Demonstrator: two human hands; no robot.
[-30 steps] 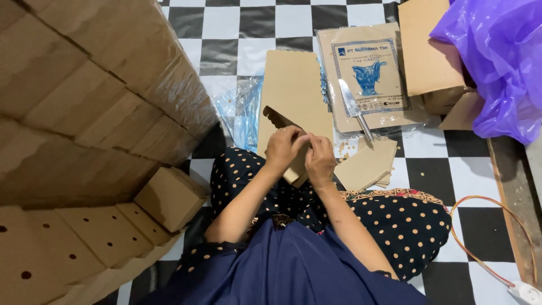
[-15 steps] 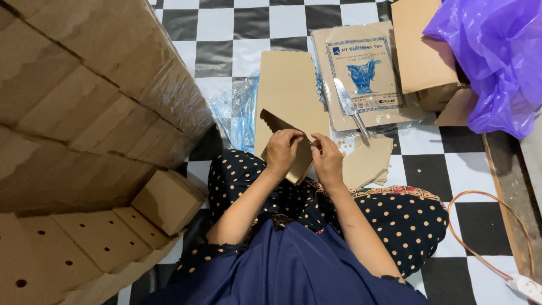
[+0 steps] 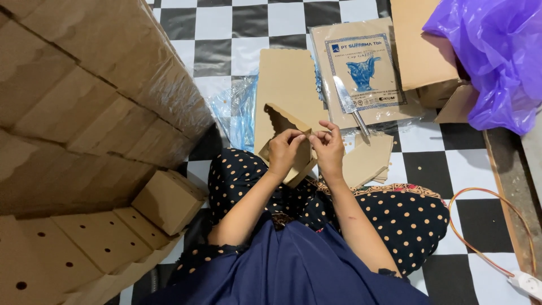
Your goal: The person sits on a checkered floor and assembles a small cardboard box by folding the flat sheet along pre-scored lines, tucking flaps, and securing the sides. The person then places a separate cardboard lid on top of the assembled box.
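1. Since the earlier frames the right hand has shifted a little: a second ago it lay over the cardboard piece close against the left hand; now it sits just beside it, with its fingertips raised to the piece's upper edge. The cardboard piece has stayed over the lap.
2. The left hand is curled, thumb and fingers pinching the upper edge of the folded brown cardboard piece.
3. The right hand is also curled, its fingertips pinching the same edge from the other side; the two hands nearly touch.
4. The cardboard piece is held tilted above the knees, its scalloped edge pointing up and to the left, its lower corner hanging below the hands.
5. The person sits on a black-and-white checkered floor in dotted dark trousers.
6. Just beyond the hands a flat cardboard sheet lies on the floor, with more flat pieces near the right hand.
7. A knife rests on a plastic-wrapped packet with a blue print.
8. A tall stack of wrapped cardboard fills the left side; a small folded box sits at its foot.
9. A purple plastic bag lies at the upper right, and an orange cable runs along the floor at the lower right.
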